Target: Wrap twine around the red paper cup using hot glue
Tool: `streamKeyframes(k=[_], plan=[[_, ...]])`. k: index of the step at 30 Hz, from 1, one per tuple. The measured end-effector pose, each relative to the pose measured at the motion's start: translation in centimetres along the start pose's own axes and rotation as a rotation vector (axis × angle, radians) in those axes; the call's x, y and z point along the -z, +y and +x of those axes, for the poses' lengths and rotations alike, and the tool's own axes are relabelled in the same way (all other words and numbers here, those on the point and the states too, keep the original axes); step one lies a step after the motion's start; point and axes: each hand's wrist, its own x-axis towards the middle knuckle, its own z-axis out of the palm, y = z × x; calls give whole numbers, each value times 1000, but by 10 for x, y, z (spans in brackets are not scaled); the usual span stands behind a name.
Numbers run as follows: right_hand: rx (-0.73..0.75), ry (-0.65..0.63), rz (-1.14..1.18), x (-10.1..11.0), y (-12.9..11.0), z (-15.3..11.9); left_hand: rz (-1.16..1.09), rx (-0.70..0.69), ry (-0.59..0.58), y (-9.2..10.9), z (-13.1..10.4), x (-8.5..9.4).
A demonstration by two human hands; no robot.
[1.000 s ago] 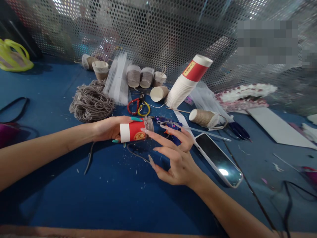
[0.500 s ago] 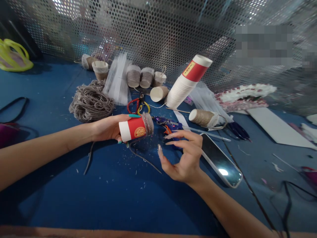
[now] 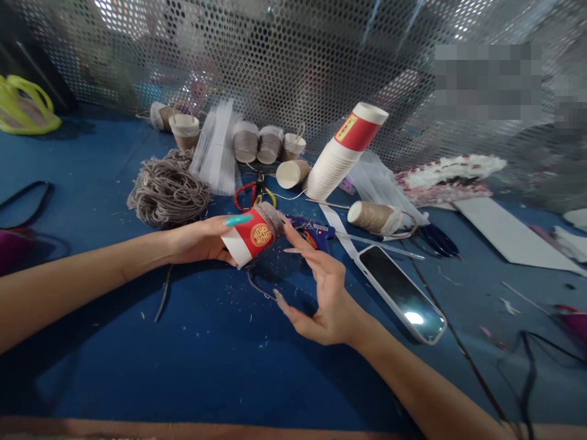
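My left hand [image 3: 197,239] is wrapped round a red and white paper cup [image 3: 244,243], which lies tilted on its side in the air. Grey yarn [image 3: 271,218] is wound round the cup's right end. A loose tail of that yarn [image 3: 260,288] hangs below the cup. My right hand [image 3: 323,293] is open, its thumb and fingers spread wide. Its forefinger reaches to the yarn-wound end, and its thumb tip is close to the yarn tail. Behind the right fingers lies a blue glue gun [image 3: 321,232], partly hidden.
A heap of grey yarn [image 3: 167,189], scissors [image 3: 252,194] and several yarn-wrapped cups [image 3: 245,143] lie behind my left hand. A tall cup stack [image 3: 337,162] leans at the back. A phone [image 3: 401,293] rests to the right, near a white board [image 3: 513,238].
My right hand has moved left and down to the cup's wound end. The cup has tilted, its right end now higher, and the left thumb lies further along its side.
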Motion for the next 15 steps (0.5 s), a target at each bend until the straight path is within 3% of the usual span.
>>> streamKeyframes(k=[4,8,15], plan=[[36,45,34,0,0,1,38,-12,78,6,-5,-2],[47,110,6,-1,1,0,39,-28,75,10,-4,-7],[42,43,61,-2,3,-2,-6,-48,189,7,5,-7]])
